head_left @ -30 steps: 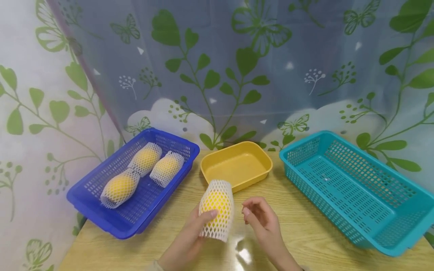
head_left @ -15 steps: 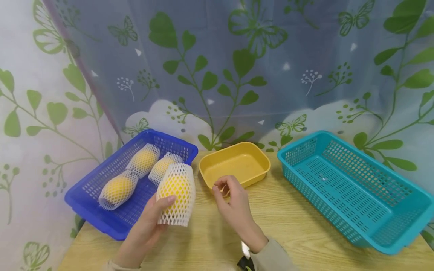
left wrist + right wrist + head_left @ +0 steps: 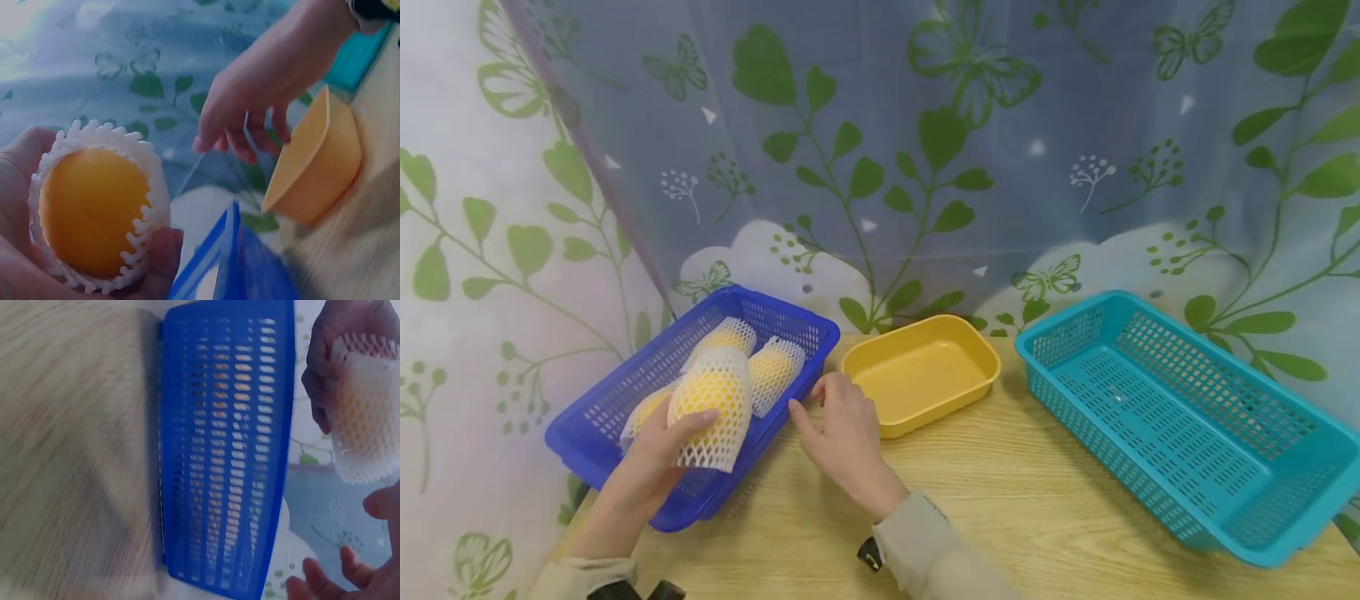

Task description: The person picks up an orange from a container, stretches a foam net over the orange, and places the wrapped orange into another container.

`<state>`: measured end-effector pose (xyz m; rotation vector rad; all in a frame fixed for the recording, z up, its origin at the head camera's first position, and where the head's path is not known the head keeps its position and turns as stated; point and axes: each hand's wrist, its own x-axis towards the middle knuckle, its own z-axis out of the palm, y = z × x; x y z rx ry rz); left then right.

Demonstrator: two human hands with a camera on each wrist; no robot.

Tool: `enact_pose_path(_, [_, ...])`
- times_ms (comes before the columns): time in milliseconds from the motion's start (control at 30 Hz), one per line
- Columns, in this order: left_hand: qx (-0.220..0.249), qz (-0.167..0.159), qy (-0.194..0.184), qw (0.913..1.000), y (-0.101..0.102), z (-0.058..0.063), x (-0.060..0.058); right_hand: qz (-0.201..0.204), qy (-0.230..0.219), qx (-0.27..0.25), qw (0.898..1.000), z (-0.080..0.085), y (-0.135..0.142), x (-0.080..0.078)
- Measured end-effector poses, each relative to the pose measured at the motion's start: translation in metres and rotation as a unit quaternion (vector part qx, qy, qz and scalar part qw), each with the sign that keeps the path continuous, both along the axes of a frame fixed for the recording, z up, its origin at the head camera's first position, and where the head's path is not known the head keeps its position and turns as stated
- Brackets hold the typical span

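My left hand (image 3: 655, 454) grips a yellow fruit in a white foam net (image 3: 713, 400), its thumb lying across the front of the net. It is held over the blue basket (image 3: 576, 446). The left wrist view shows the fruit's smooth, rounded orange-yellow end (image 3: 94, 212) through the net's open mouth. Inside the basket lie more netted fruits, one (image 3: 772, 371) at the right and two partly hidden behind the held one. My right hand (image 3: 850, 437) is beside the basket's right rim, fingers loosely bent and holding nothing.
A yellow tray (image 3: 925, 375) stands at the middle back of the wooden table (image 3: 1000, 517). To the right is a larger teal basket (image 3: 1150, 433) with perforated walls. A leaf-patterned curtain (image 3: 880, 167) hangs behind the table.
Both hands have moved left. The left hand has carried the netted fruit from in front of the yellow tray to over the blue basket; the right hand has followed to the basket's right rim.
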<state>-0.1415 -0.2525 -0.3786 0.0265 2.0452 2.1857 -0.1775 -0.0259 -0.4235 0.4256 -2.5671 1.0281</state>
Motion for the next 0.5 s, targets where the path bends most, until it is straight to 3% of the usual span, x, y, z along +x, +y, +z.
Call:
enact_pose_path(133, [-0.066,0.007,0.031,0.9973,-0.017,-0.004,-0.007,-0.002,-0.057,0.058,0.997,0.002,-0.020,0.003])
enact_pose_path(200, [-0.126,0.020,0.033,0.9912,-0.023,-0.007,-0.009,-0.003,-0.070,0.089,0.994,0.000,-0.029,0.005])
enact_pose_path(267, [-0.202,0.033,0.027,0.9784,-0.028,-0.011,-0.009,-0.004,-0.075,0.118,0.990,-0.002,-0.035,0.007])
enact_pose_path(367, [-0.303,0.045,0.023,0.9516,-0.032,-0.018,-0.010,-0.004,-0.074,0.164,0.984,-0.009,-0.044,0.009])
enact_pose_path(500, [-0.362,0.050,0.045,0.9299,-0.033,-0.028,-0.012,0.001,-0.070,0.201,0.977,-0.018,-0.052,0.013])
